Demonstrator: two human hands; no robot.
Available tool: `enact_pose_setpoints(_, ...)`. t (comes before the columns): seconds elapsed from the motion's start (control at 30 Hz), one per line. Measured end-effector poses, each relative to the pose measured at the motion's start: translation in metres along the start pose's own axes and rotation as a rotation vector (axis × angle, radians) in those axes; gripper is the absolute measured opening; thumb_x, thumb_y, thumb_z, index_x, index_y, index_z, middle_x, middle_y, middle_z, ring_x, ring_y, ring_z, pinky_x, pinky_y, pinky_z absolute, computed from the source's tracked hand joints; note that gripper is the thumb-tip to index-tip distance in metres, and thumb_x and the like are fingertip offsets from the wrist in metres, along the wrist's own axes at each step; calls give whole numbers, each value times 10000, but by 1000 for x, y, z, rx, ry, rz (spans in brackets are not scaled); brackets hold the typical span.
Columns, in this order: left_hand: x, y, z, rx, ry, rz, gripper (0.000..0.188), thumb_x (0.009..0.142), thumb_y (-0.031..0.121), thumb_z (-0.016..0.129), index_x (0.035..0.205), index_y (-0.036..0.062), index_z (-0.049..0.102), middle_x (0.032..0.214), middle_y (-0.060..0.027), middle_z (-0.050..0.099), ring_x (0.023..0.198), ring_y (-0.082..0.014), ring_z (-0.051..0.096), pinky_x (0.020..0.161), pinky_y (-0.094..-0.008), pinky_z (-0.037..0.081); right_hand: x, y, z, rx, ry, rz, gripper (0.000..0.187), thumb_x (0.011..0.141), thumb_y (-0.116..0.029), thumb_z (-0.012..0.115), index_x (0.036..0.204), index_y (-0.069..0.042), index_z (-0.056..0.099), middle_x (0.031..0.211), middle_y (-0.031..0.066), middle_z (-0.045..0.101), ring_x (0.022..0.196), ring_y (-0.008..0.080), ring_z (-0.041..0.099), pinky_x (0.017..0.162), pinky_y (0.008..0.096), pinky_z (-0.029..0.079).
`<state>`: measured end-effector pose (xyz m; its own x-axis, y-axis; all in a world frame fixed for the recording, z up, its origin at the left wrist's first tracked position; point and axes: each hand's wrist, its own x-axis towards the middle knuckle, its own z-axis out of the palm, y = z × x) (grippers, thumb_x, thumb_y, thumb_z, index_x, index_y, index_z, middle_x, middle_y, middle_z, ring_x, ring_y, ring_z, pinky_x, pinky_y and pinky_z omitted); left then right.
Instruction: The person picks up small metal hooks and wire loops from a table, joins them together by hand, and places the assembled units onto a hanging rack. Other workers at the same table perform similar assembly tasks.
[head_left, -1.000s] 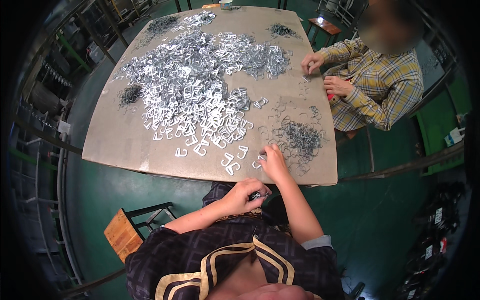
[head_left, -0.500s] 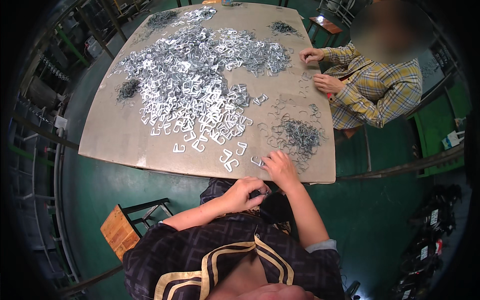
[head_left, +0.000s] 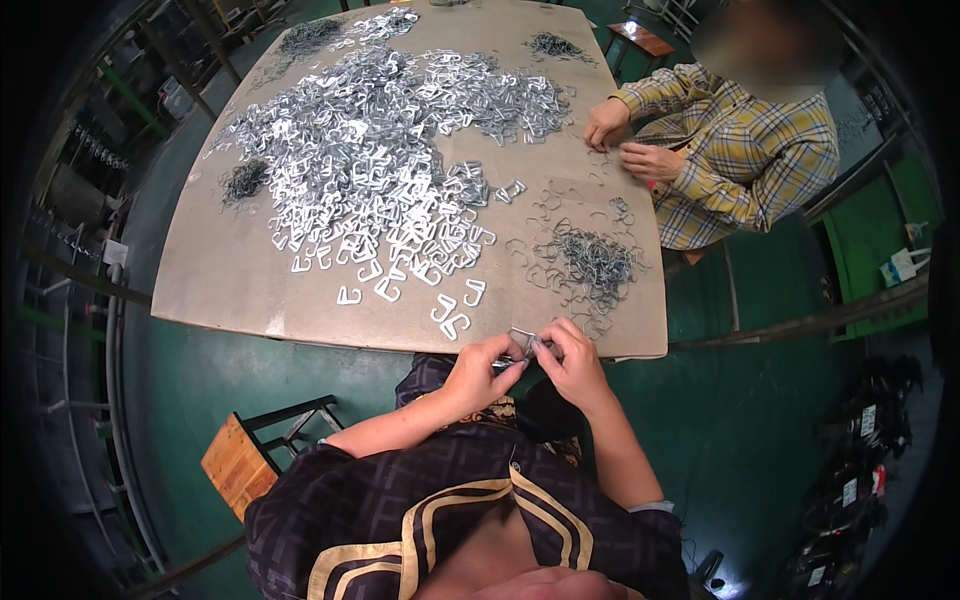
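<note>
Just over the table's near edge, my left hand (head_left: 482, 376) and my right hand (head_left: 572, 366) meet, thumbs and fingers pinched. A silver metal hook (head_left: 520, 334) shows between the fingertips, gripped by my right hand. My left fingers close on a small piece mostly hidden by them; its kind cannot be made out. Left of my hands, a few loose metal hooks (head_left: 450, 318) lie near the edge. Beyond them spreads a large heap of the same bright hooks (head_left: 375, 170). To the right, beyond my right hand, is a pile of thin, bent grey wire pieces (head_left: 592, 262).
The brown-topped table (head_left: 225, 290) holds smaller dark wire piles (head_left: 243, 180) at its left and far sides. A person in a checked shirt (head_left: 750, 150) works at the right side, both hands over the tabletop. A wooden stool (head_left: 238, 462) stands at lower left.
My right hand has drawn the hook from the tabletop toward me, to my left hand. My left hand has risen slightly to meet it. The other person's hands have come closer together.
</note>
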<state>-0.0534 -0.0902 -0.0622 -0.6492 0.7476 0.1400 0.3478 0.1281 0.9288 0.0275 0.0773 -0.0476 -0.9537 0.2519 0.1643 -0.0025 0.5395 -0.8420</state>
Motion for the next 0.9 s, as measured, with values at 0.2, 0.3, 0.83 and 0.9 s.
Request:
enact_pose_setpoints(0.2, 2, 0, 7, 103, -22, 78, 154, 770, 33, 719, 868, 7, 603, 769, -113, 649, 669, -240, 633, 613, -314, 486, -21, -6, 5, -136, 140, -64, 108, 847, -97, 649, 886, -18, 588, 769, 131, 568, 685, 342, 593, 603, 409, 460)
enact_pose_setpoints(0.3, 11, -4, -3, 143, -181, 173, 135, 754, 46, 722, 850, 22, 630, 788, -138, 655, 735, -319, 636, 642, -387, 495, -33, -1, 5, -254, 162, -98, 115, 859, -96, 638, 910, -20, 568, 777, 147, 587, 696, 348, 604, 599, 413, 469)
enact_pose_setpoints(0.83, 157, -47, 5, 1218, -221, 415, 103, 686, 115, 616, 657, 42, 683, 736, -142, 659, 716, -248, 676, 586, -349, 549, -68, -3, 7, -58, 177, 45, 111, 863, -59, 649, 920, -20, 563, 721, 129, 632, 601, 285, 644, 536, 363, 492)
enact_pose_setpoints(0.9, 163, -45, 9, 1225, -285, 393, 100, 691, 108, 622, 678, 31, 685, 749, -149, 672, 726, -251, 685, 586, -353, 553, -68, -1, 9, -28, 178, 46, 105, 861, -51, 648, 918, -15, 567, 717, 125, 636, 591, 270, 645, 533, 354, 494)
